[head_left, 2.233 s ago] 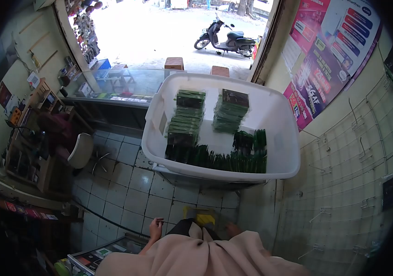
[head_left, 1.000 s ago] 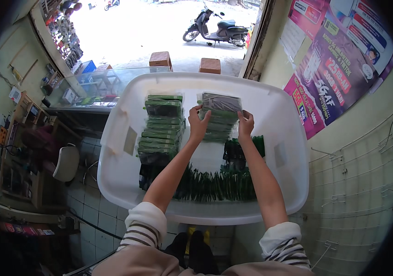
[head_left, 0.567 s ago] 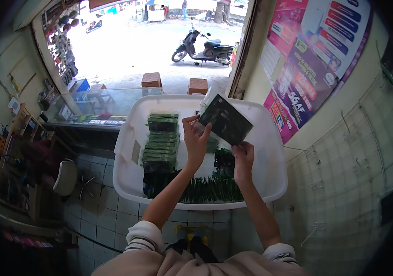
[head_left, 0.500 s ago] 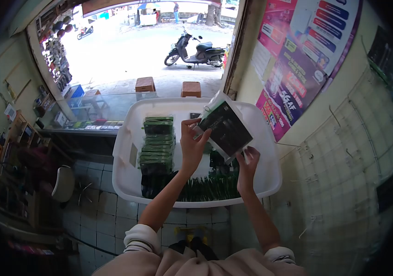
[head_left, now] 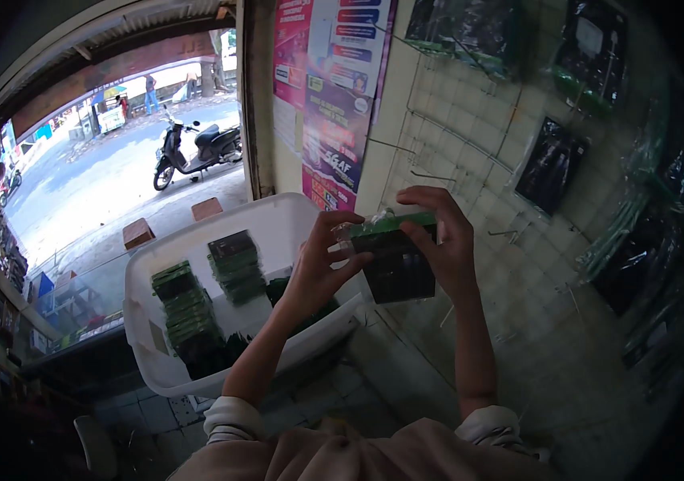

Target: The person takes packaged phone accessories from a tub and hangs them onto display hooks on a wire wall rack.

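In front of me, right of the bin, I hold a flat black package with a green top in clear plastic [head_left: 399, 271]. My left hand [head_left: 318, 268] pinches its upper left corner between thumb and fingers. The top right edge is gripped by my right hand [head_left: 447, 244], thumb on the near face and fingers over the top. Below and to the left stands a white plastic bin [head_left: 286, 215]. Inside it are a left stack of green-edged packages [head_left: 184, 309] and a second stack [head_left: 238, 266]. More dark packages are partly hidden behind my left arm.
A wire grid [head_left: 454, 132] with metal hooks covers the right wall. Wrapped packages hang there, including a dark one [head_left: 552, 167]. Posters [head_left: 332, 128] are beside the doorway. Beyond the glass counter [head_left: 89, 309] are brown stools [head_left: 138, 232] and a parked scooter [head_left: 197, 148].
My view has turned right toward the wire grid. Both hands have carried the package from above the bin to the wall side, and it is now more upright, its green top edge showing.
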`<state>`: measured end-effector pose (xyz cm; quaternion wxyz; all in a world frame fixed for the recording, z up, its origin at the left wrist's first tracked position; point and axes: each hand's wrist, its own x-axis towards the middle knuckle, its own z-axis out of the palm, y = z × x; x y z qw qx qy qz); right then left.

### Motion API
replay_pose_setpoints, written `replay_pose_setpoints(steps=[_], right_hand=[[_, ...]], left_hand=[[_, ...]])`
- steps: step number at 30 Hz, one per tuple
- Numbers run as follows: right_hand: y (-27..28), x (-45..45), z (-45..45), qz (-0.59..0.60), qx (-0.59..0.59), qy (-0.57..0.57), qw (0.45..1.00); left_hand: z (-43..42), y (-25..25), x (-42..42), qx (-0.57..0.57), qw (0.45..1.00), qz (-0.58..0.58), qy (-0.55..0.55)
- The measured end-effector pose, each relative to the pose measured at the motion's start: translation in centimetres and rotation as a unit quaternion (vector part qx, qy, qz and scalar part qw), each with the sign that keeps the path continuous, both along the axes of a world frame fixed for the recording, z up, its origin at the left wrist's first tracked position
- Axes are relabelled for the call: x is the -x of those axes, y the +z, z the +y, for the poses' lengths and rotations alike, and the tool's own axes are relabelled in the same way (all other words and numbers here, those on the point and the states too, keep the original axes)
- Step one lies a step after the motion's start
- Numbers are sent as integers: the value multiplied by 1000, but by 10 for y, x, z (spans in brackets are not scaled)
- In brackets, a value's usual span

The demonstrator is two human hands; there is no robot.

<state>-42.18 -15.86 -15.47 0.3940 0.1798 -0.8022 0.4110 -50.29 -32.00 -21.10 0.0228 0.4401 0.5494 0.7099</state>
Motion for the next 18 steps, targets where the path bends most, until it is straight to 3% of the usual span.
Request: replay_pose_setpoints(steps=[4,7,9,11,13,15,18], right_hand=[[3,-44,17,20,79,-92,992],[12,-67,33,104,90,-152,979],[24,-74,45,183,73,-215,957],[48,-81,54,191,80,-246,947],[74,-80,66,199,87,-279,935],[105,-74,79,266,10,-340,902],[143,-69,83,256,3,-391,884]], left_hand=[[39,21,-25,-17,997,54,-43],[69,37,-46,-50,989,57,-130],[94,55,-61,-95,982,86,-138],[119,74,-66,-138,974,109,-144],[148,96,-61,-172,957,207,-105],[162,123,-63,-182,958,211,-63],[184,153,-66,-233,949,212,25]])
